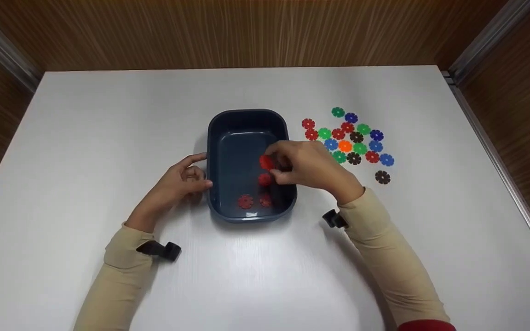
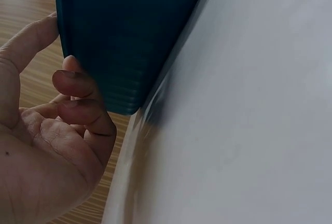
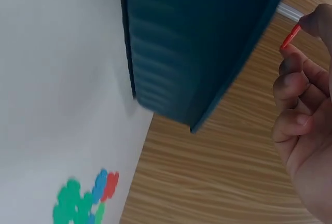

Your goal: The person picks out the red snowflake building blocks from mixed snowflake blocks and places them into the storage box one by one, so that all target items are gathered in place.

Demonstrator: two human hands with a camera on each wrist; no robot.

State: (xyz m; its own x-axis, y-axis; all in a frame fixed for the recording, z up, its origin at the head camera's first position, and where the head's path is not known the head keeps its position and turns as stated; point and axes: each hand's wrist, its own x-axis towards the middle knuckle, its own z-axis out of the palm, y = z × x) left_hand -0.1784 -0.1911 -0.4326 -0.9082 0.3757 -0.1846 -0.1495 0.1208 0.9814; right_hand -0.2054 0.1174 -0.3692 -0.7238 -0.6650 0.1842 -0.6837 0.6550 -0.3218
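A dark blue rectangular bin [image 1: 235,156] stands on the white table. My left hand [image 1: 173,186] holds its left side, thumb at the rim and other fingers bent against the outer wall [image 2: 124,42]. Over the bin's right part, my right hand [image 1: 311,165] pinches a red notched plastic disc [image 1: 266,162] between thumb and index finger. The right wrist view shows this disc [image 3: 290,36] edge-on, the other fingers curled. Below it inside the bin are more red discs, one [image 1: 245,201] near the front, another [image 1: 265,200] to its right and one [image 1: 264,179] just under the hand.
Right of the bin lies a loose spread of notched discs in several colours, among them an orange disc [image 1: 345,145], green discs [image 1: 337,111], blue discs [image 1: 387,159] and a dark brown disc [image 1: 383,177] at the near edge. A wood-grain panel [image 1: 246,34] rises behind the table.
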